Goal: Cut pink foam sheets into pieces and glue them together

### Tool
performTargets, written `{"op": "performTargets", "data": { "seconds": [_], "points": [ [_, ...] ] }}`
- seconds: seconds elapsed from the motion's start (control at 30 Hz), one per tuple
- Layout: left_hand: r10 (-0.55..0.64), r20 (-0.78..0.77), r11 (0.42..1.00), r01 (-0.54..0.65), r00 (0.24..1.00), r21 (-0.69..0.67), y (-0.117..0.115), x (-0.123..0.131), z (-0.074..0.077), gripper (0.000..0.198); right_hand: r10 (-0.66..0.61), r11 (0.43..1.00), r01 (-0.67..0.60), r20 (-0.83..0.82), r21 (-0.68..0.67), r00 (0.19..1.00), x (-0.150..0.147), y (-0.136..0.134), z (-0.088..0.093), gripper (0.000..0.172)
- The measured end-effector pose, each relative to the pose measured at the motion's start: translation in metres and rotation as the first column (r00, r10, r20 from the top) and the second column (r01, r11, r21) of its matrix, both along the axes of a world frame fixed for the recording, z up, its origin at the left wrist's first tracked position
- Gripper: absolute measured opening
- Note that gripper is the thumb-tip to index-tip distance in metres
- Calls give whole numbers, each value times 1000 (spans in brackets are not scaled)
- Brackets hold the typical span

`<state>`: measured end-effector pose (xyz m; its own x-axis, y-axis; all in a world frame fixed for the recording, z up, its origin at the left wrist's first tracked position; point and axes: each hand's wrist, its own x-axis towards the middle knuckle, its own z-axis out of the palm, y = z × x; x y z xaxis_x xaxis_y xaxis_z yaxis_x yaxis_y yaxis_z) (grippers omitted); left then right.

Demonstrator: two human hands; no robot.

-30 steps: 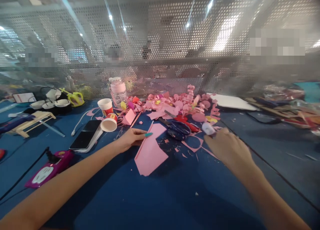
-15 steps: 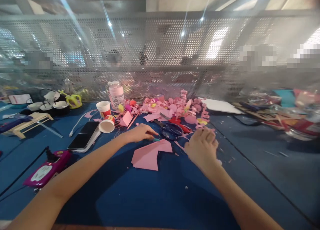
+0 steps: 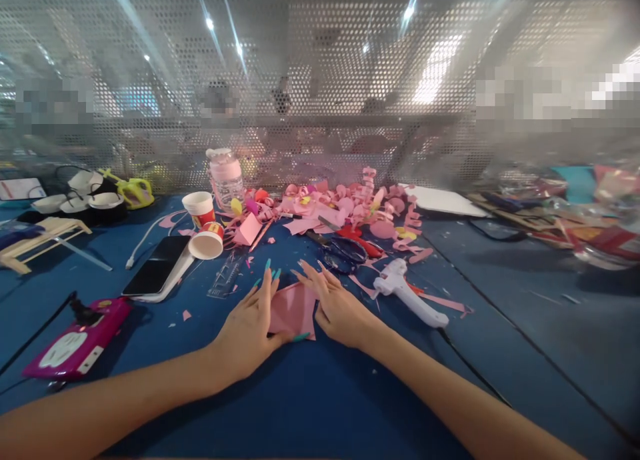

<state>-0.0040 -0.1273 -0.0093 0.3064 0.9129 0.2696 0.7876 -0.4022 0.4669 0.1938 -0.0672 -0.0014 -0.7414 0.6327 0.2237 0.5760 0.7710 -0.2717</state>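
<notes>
A folded piece of pink paper (image 3: 294, 311) lies flat on the blue table in front of me. My left hand (image 3: 247, 323) rests along its left side, fingers stretched forward and the thumb on the lower edge. Across the paper's upper right part lie the extended fingers of my right hand (image 3: 340, 308), covering that corner. Both hands are open and press on the sheet. To the right of my right hand, a white glue gun (image 3: 413, 299) lies on its side with its cord trailing toward me. Blue-handled scissors (image 3: 345, 255) lie just beyond my right fingertips.
A heap of pink paper cutouts (image 3: 340, 210) stands against the perforated screen (image 3: 320, 67). Left are paper cups (image 3: 206, 243), a bottle (image 3: 227, 177), a phone (image 3: 157, 267) and a magenta power strip (image 3: 77, 340). A ruler-like clear plastic piece (image 3: 226, 273) lies nearby.
My right hand has moved left onto the paper, uncovering the glue gun. My left hand has come back toward me to the paper's left side. The paper's upper right part is now covered.
</notes>
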Motion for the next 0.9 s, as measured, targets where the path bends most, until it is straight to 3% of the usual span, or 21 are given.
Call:
{"op": "performTargets", "data": {
  "seconds": [0.5, 0.8, 0.9],
  "points": [
    [-30, 44, 996, 33, 999, -80, 5, -3, -3, 107, -24, 996, 18, -67, -88, 997, -3, 1, -3, 83],
    [-16, 121, 994, 29, 993, -105, 4, -3, -2, 108, -22, 998, 17, -69, -68, 997, -2, 0, -3, 81],
    [-24, 82, 996, 31, 996, -88, 4, -2, -2, 105, -28, 998, 24, -68, -54, 997, -3, 0, -3, 80]
  ]
}}
